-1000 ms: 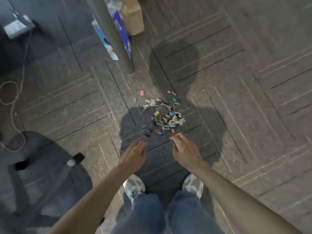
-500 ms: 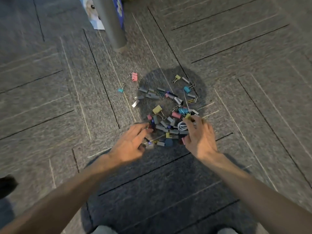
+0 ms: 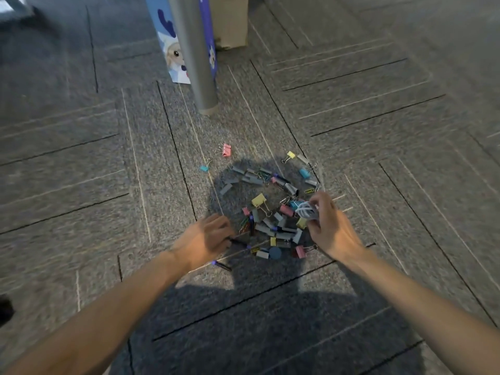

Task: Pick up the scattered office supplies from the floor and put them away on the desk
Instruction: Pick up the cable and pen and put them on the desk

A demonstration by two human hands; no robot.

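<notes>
A heap of office supplies (image 3: 270, 212) lies on the grey carpet: coloured binder clips, grey staple blocks, paper clips and dark pens. My right hand (image 3: 328, 228) is at the heap's right edge, its fingers curled round a white coiled cable (image 3: 307, 211). My left hand (image 3: 207, 239) is at the heap's left edge, fingers curled down over a dark pen (image 3: 238, 242). Another dark pen (image 3: 221, 265) lies just below that hand. A pink clip (image 3: 226, 150) and a blue clip (image 3: 204, 168) lie apart at the upper left.
A grey metal desk leg (image 3: 197, 63) stands on the carpet beyond the heap. Behind it lean a blue-and-white illustrated bag (image 3: 169, 47) and a brown cardboard box (image 3: 230, 20). A dark object (image 3: 5, 309) sits at the left edge.
Both hands dropped to the heap as the view closed in. My right hand has closed round the white cable, which had been lying in the heap. My left hand has curled over a pen.
</notes>
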